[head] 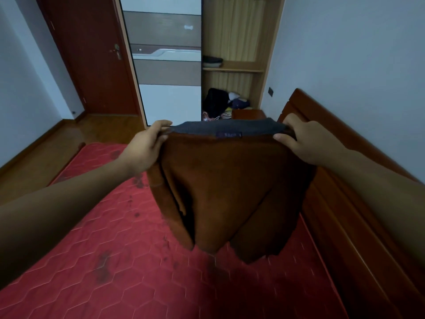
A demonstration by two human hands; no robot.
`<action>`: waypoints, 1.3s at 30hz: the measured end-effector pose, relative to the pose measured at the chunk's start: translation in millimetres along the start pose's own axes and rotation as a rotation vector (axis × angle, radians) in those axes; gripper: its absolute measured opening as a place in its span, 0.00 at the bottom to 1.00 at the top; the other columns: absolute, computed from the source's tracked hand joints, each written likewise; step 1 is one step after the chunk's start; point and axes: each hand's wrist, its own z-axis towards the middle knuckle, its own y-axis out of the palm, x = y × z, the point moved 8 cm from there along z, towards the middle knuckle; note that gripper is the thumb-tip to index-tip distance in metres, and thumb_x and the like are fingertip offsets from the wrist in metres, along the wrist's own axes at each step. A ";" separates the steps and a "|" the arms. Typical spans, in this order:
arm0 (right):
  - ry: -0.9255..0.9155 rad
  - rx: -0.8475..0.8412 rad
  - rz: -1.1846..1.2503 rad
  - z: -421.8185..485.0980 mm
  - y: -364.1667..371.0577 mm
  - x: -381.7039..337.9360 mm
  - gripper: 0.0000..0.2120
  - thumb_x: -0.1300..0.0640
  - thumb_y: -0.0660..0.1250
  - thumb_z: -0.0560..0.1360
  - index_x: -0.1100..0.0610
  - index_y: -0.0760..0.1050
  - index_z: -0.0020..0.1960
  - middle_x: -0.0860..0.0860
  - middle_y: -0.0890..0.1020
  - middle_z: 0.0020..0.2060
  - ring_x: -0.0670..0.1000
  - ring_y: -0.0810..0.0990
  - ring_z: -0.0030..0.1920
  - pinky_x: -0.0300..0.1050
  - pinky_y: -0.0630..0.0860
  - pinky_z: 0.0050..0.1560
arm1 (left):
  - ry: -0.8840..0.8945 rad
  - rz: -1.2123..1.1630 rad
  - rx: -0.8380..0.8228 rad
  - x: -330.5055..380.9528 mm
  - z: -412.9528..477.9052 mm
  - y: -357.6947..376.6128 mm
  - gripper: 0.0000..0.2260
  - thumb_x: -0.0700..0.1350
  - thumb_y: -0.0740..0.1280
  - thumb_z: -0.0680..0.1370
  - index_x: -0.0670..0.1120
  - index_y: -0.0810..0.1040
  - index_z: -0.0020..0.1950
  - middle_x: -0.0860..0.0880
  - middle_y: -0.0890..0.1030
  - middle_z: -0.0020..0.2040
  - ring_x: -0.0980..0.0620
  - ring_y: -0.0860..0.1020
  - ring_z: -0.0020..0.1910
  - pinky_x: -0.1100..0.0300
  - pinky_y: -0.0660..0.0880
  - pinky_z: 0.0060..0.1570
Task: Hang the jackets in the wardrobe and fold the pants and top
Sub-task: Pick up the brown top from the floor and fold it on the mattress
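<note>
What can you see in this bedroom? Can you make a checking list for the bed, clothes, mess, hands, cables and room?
Surface: red mattress, bare, with dark stains.
Job's things: brown pants held up by the grey waistband over the mattress; wardrobe open.
Clutter: clothes pile on the wardrobe floor; folded clothes on its shelf.
Hands: left hand and right hand each pinch one waistband end.
Cables: nothing seen.
Surroundings: dark red door, wooden headboard.
</note>
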 end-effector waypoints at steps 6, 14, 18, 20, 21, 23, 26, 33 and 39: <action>-0.107 0.116 0.100 -4.3 -18.9 0.9 0.14 0.40 0.59 0.81 0.51 0.68 0.53 0.51 0.74 0.28 0.50 0.73 0.25 0.51 0.69 0.26 | 0.215 0.262 0.194 24.5 -3.6 -27.3 0.08 0.42 0.58 0.84 0.43 0.75 0.58 0.43 0.79 0.51 0.43 0.77 0.48 0.51 0.73 0.43; -0.125 0.025 0.223 24.1 51.2 18.0 0.08 0.47 0.63 0.83 0.51 0.68 0.52 0.50 0.71 0.27 0.49 0.69 0.23 0.46 0.64 0.24 | -0.338 -0.192 0.173 -58.7 21.8 43.7 0.11 0.35 0.58 0.83 0.47 0.78 0.52 0.51 0.79 0.45 0.52 0.76 0.47 0.58 0.69 0.47; -0.046 -0.192 0.406 21.8 120.9 44.3 0.03 0.57 0.63 0.82 0.51 0.69 0.53 0.52 0.72 0.27 0.48 0.68 0.22 0.43 0.62 0.23 | -0.491 -0.161 0.135 -81.0 0.6 95.0 0.07 0.37 0.58 0.83 0.46 0.73 0.48 0.51 0.74 0.37 0.53 0.71 0.36 0.56 0.67 0.38; -0.015 -0.339 0.500 15.5 159.2 54.4 0.05 0.60 0.61 0.82 0.51 0.70 0.53 0.52 0.73 0.27 0.45 0.67 0.22 0.45 0.63 0.24 | -0.492 -0.045 0.031 -84.8 -14.3 121.5 0.05 0.38 0.59 0.83 0.44 0.70 0.48 0.48 0.73 0.37 0.50 0.71 0.35 0.55 0.64 0.36; -0.009 -0.411 0.525 10.9 177.8 58.1 0.06 0.61 0.60 0.81 0.51 0.70 0.52 0.51 0.73 0.28 0.44 0.67 0.22 0.45 0.63 0.24 | -0.475 0.002 -0.032 -88.0 -21.9 134.9 0.04 0.38 0.59 0.83 0.43 0.69 0.48 0.46 0.74 0.37 0.47 0.72 0.36 0.52 0.62 0.37; -0.017 -0.522 0.529 2.7 211.0 63.3 0.07 0.61 0.59 0.81 0.49 0.70 0.52 0.52 0.74 0.28 0.45 0.69 0.24 0.45 0.64 0.25 | -0.428 0.064 -0.132 -96.3 -34.5 157.6 0.02 0.40 0.60 0.82 0.44 0.70 0.49 0.43 0.76 0.37 0.43 0.74 0.36 0.51 0.62 0.36; -0.007 -0.577 0.524 0.6 249.1 71.0 0.08 0.61 0.59 0.81 0.48 0.70 0.52 0.52 0.75 0.29 0.47 0.70 0.25 0.47 0.65 0.26 | -0.422 0.071 -0.186 -111.2 -41.5 181.9 0.04 0.40 0.60 0.82 0.44 0.73 0.56 0.43 0.79 0.40 0.43 0.77 0.38 0.52 0.66 0.38; 0.097 -0.427 0.374 -1.5 316.0 93.9 0.12 0.66 0.60 0.79 0.49 0.64 0.50 0.49 0.73 0.31 0.51 0.72 0.29 0.51 0.71 0.28 | -0.274 0.012 -0.355 -149.9 -41.3 226.0 0.07 0.40 0.56 0.76 0.53 0.65 0.48 0.53 0.71 0.38 0.58 0.70 0.36 0.57 0.67 0.38; -0.117 -0.555 0.124 -20.3 397.7 100.9 0.12 0.69 0.67 0.74 0.52 0.78 0.43 0.48 0.73 0.43 0.48 0.73 0.34 0.45 0.74 0.31 | -0.106 0.135 -0.649 -216.9 -46.6 292.1 0.17 0.38 0.56 0.69 0.48 0.81 0.51 0.53 0.77 0.54 0.48 0.81 0.47 0.51 0.79 0.45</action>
